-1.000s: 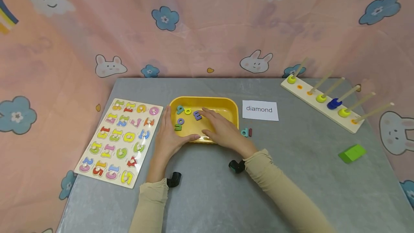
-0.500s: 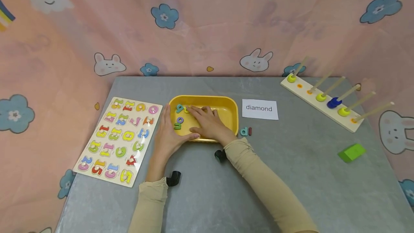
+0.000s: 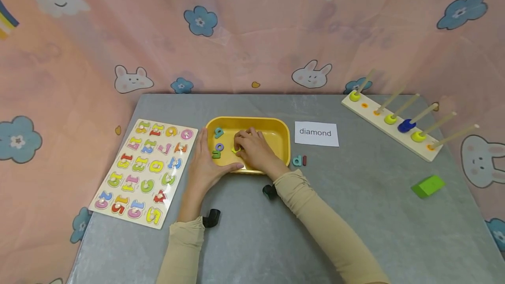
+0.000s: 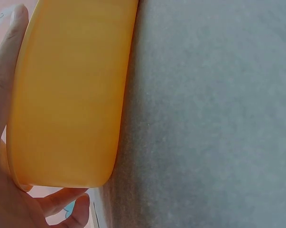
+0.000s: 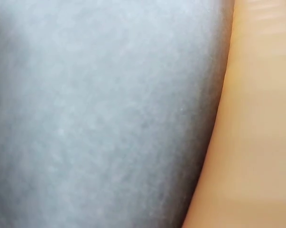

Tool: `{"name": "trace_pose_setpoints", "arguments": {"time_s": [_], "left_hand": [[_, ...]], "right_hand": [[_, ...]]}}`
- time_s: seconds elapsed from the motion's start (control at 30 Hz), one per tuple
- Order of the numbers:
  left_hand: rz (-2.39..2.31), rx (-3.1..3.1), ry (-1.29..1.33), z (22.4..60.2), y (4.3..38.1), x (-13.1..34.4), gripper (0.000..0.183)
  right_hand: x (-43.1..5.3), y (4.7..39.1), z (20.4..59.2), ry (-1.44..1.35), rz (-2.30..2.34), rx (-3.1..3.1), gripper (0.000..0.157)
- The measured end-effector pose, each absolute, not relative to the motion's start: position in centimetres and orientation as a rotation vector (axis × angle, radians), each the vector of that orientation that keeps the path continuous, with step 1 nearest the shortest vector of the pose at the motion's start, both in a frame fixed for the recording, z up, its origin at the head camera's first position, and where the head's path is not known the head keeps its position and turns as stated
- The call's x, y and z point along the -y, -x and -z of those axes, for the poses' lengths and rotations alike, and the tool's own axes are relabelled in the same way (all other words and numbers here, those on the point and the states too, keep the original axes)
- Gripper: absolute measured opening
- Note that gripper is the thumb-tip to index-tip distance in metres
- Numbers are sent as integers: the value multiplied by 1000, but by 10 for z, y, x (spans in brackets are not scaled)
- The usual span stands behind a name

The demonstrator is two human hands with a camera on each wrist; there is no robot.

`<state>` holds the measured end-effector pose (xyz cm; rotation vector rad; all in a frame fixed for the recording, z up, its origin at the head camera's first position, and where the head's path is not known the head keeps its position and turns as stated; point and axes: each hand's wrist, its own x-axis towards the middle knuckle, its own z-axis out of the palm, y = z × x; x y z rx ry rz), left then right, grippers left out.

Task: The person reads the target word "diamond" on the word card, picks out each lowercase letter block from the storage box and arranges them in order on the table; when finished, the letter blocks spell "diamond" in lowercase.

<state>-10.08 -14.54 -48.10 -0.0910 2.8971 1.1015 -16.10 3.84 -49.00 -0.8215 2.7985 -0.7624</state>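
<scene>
My left hand [image 3: 205,165] holds the near left corner of a yellow tray [image 3: 282,133], thumb along the near rim and fingers down the left side. In the left wrist view, the tray's outer wall [image 4: 71,95] fills the space beside the thumb. Over the tray's middle, my right hand [image 3: 256,152] has curled fingers and pinches a yellow letter [image 3: 235,150], mostly hidden by the fingertips. Still lying at the tray's left are a teal letter [image 3: 218,132], a purple ring-shaped letter [image 3: 219,147] and a green letter [image 3: 216,154].
Right of the tray lie a teal letter d [image 3: 296,161] and a red stick-shaped letter [image 3: 304,160], below a card [image 3: 316,134] reading "diamond". A number puzzle board [image 3: 144,172] sits left. Farther right are a peg board [image 3: 394,126] with rings and a green block [image 3: 428,186].
My right hand reached left over the purple letter to the yellow one, curled its fingers and drew it nearer. The purple letter is now out of sight. My left hand stayed at the tray.
</scene>
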Motion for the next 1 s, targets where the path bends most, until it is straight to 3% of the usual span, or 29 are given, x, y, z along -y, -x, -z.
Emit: {"name": "trace_pose_setpoints", "arguments": {"time_s": [0.53, 0.7, 1.0], "left_hand": [[-1103, -2883, 102, 482, 100, 143, 151], [-1105, -2869, 108, 480, 100, 144, 151], [-1125, -2853, 136, 479, 99, 144, 150]], "right_hand": [[-70, 137, 467, 714, 1421, -2701, 22], [-93, 127, 458, 727, 1511, -2703, 12], [-153, 120, 447, 738, 1612, -2943, 21]]}}
